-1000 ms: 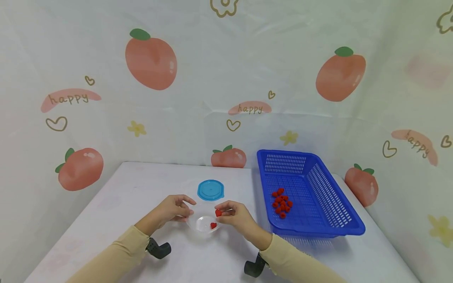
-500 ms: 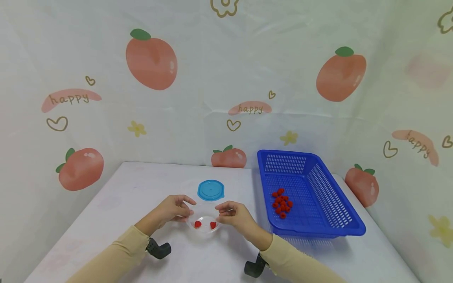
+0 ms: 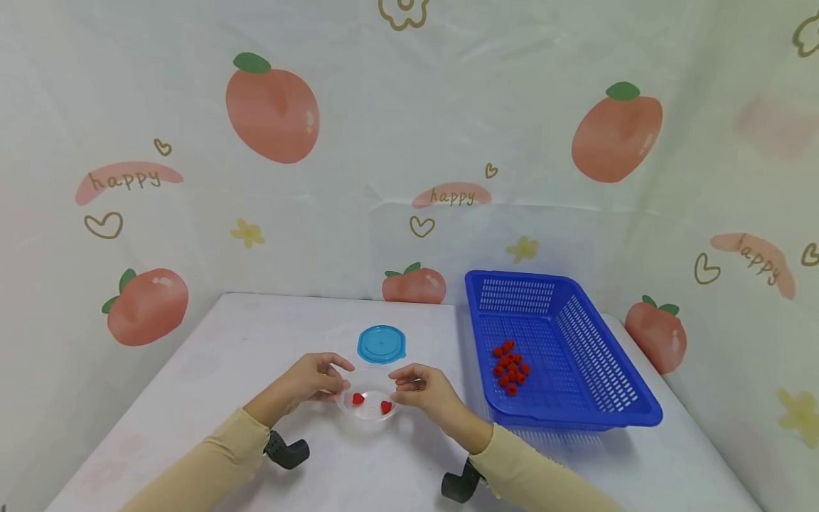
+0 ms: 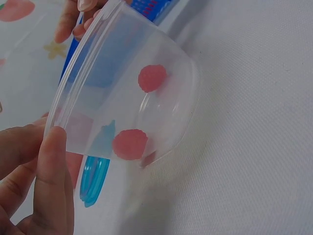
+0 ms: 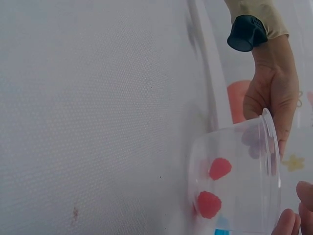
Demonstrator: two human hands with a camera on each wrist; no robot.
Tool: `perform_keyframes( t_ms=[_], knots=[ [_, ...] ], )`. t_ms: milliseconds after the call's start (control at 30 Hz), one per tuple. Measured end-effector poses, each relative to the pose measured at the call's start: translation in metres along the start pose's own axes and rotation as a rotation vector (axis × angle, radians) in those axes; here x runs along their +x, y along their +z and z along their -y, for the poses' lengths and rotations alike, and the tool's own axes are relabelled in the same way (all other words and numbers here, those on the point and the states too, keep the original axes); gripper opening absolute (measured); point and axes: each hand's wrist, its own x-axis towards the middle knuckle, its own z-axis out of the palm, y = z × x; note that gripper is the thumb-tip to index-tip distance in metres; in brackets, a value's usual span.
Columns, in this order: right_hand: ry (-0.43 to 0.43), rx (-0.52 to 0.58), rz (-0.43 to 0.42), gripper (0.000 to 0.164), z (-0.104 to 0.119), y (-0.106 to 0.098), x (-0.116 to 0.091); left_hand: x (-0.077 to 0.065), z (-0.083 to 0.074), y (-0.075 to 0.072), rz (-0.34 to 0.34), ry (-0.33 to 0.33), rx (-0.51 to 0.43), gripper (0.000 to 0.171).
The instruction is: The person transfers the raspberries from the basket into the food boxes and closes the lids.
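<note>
A clear plastic tub (image 3: 370,409) stands upright on the table with two red raspberries inside. In the left wrist view one raspberry (image 4: 152,78) lies toward the far side and another raspberry (image 4: 130,144) is nearer. My left hand (image 3: 311,377) holds the tub's rim at its left, thumb and fingers on the edge. At the opposite side my right hand (image 3: 431,393) hovers by the rim, fingers loosely bent with nothing between them. In the right wrist view only its fingertips (image 5: 287,223) show, close to the rim.
A turquoise lid (image 3: 381,344) lies flat behind the tub. To the right stands a blue mesh basket (image 3: 576,355), with a cluster of several raspberries (image 3: 510,370) at its left side. A printed cloth (image 3: 358,142) hangs behind the white table (image 3: 256,327).
The right hand has let go of a raspberry, which dropped into the tub beside the first and shifted slightly since landing. Both hands have stayed where they were.
</note>
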Motion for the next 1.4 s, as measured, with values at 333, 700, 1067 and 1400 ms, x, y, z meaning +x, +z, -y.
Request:
perform_keyframes(
  t_ms=[333, 700, 1067, 1400],
  knots=[
    [-0.007, -0.010, 0.001, 0.033, 0.001, -0.001, 0.000, 0.000, -0.002, 0.000, -0.004, 0.002, 0.006, 0.031],
    [0.028, -0.027, 0.016, 0.032, 0.001, -0.004, 0.000, -0.003, -0.003, 0.001, -0.017, -0.013, 0.018, 0.030],
    [0.010, -0.023, 0.032, 0.032, 0.007, -0.023, -0.012, -0.003, -0.002, -0.001, -0.006, -0.005, 0.011, 0.032],
    [0.001, 0.010, 0.055, 0.035, 0.016, -0.042, -0.039, -0.004, -0.002, -0.002, 0.004, 0.005, 0.006, 0.032]
  ],
)
